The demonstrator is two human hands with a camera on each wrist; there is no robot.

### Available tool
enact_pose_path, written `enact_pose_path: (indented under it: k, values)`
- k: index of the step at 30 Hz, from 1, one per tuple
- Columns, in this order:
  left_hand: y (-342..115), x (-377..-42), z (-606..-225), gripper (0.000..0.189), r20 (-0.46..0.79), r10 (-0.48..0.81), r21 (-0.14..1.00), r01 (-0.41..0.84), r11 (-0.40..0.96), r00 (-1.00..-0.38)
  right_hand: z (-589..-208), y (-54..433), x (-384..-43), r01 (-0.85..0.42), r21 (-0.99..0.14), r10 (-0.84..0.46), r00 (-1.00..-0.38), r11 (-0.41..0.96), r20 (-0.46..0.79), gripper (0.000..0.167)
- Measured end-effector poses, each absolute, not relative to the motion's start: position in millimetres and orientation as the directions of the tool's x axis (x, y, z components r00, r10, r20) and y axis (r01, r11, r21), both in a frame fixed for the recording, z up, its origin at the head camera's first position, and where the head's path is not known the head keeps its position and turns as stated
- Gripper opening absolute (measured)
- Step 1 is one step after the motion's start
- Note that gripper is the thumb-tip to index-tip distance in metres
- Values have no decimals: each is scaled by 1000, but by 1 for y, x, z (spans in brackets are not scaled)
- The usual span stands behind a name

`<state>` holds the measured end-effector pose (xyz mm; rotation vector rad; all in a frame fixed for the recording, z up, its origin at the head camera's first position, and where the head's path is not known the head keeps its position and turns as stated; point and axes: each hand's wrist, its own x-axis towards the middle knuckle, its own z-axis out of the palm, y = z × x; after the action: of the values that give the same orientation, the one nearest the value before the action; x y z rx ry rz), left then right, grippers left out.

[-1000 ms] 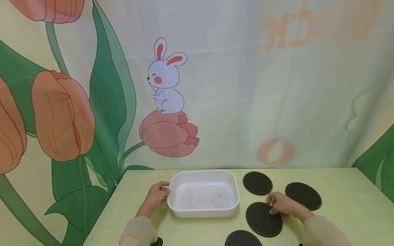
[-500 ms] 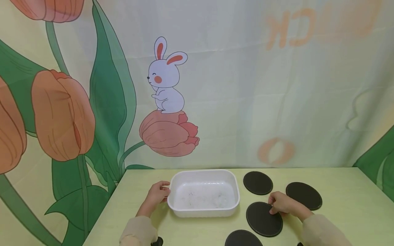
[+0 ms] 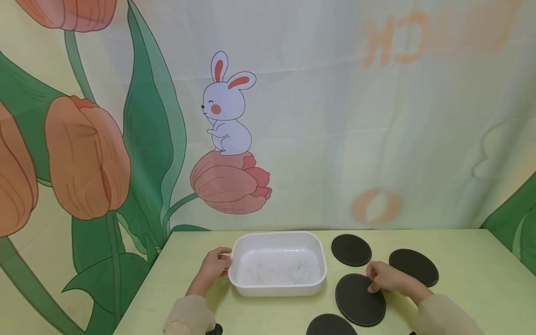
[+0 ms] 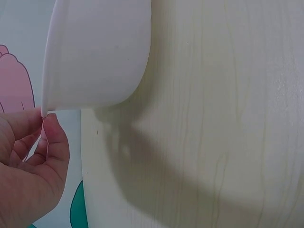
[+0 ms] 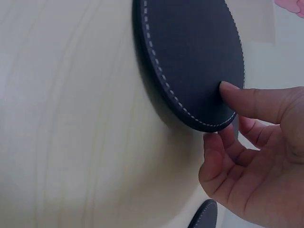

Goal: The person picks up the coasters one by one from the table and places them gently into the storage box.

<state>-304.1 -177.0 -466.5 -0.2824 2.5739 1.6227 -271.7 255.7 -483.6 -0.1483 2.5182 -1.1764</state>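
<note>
A white rectangular baking dish [image 3: 276, 291] stands on the table, its inside showing faint marks. My left hand [image 3: 216, 264] pinches its left rim between thumb and fingers, as the left wrist view shows up close at the rim corner [image 4: 45, 107]. To the right of the dish, my right hand [image 3: 387, 278] pinches the edge of a round black coaster [image 3: 358, 302] with white stitching. In the right wrist view my thumb lies on top of that coaster [image 5: 190, 57] and the fingers are beneath its edge.
More black coasters lie around it: one behind [image 3: 351, 250], one at the back right [image 3: 413, 266] and one at the front [image 3: 331, 325], cut off by the frame. A printed cloth [image 3: 301, 116] with tulips and a rabbit hangs behind the pale table [image 3: 473, 274].
The coaster in my right hand has shifted very slightly and its near edge tilts a little differently. My left hand and the baking dish stay where they were.
</note>
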Motion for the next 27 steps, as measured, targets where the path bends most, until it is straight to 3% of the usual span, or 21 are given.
enact_pose_path:
  k: [13, 27]
  values:
    - [-177, -305, -468, 32, -163, -104, 888, -192, 419, -981, -462, 265, -264, 20, -837, -371, -891, 547, -264, 15]
    - [-177, -308, -469, 32, -179, -107, 884, -208, 420, -978, -454, 279, -268, 48, -928, -511, -823, 368, -246, 19]
